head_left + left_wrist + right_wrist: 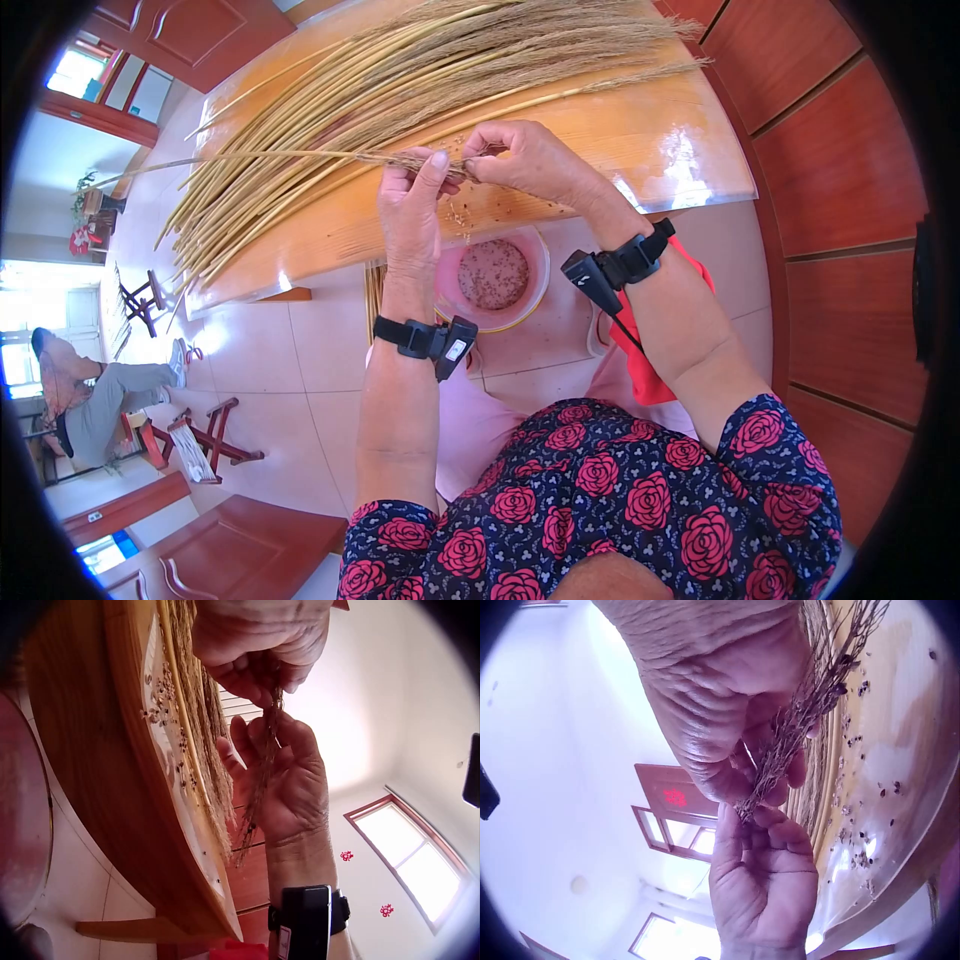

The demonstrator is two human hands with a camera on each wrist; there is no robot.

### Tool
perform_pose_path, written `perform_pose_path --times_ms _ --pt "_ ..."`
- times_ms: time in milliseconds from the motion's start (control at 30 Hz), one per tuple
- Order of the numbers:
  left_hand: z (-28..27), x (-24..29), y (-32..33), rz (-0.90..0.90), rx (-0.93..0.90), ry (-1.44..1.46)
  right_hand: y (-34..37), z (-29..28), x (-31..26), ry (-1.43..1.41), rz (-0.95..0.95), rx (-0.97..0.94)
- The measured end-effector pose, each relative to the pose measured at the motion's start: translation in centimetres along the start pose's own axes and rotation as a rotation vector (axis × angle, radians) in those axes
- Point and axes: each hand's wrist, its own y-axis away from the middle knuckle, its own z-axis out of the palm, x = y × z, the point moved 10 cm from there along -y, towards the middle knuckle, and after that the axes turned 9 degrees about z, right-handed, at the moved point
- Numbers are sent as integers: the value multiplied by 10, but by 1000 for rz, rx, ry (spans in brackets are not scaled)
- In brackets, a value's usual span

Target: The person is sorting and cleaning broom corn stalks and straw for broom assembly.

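Note:
A long thin broomcorn stalk stretches leftward from my hands, its brown, bristly seed head between them. My left hand pinches it near the base of the head, thumb on top. Just to the right, my right hand has thumb and curled fingers around the bristles, some tips sticking out past the palm in the right wrist view. The two hands almost meet. Below them, a pink basin on the floor holds many small dark seeds.
A large pile of broomcorn stalks lies across the wooden table, heads to the right. Loose seeds are scattered near the table's edge. Red cabinets line the right side. At far left are folding stools and a seated person.

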Motion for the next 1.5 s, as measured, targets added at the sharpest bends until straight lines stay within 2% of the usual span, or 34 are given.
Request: perform_pose_path --times_ms 167,267,467,800,867,900,967,1067,1167,1267,1367,1467,1500 --pt "1 2 -1 21 8 -29 1 -3 -1 39 21 65" --pt "1 4 -1 46 5 -43 -2 -6 -3 105 -69 153" --pt "2 4 -1 57 18 -74 3 -12 -9 217 -32 268" --pt "2 1 -2 54 6 -54 5 -17 -10 250 5 302" --pt "-14 10 -8 115 104 -19 7 -21 -11 305 14 358" --pt "-23 15 -10 144 152 -1 6 -30 -5 229 27 348" --pt "-28 21 -11 140 137 8 3 -52 9 79 53 332" --pt "-22 20 -7 131 103 16 2 -38 7 -13 67 228" --pt "-17 15 -7 97 57 19 0 -32 10 130 132 174" --pt "-13 13 -6 78 64 -2 -7 -30 15 66 3 104" --pt "-12 15 -6 90 45 -17 -2 -19 12 -216 74 -71" --pt "-5 14 -4 81 8 -29 4 -5 9 -212 129 -216" --pt "-2 14 -3 74 -3 -36 4 -4 9 -178 126 -197"
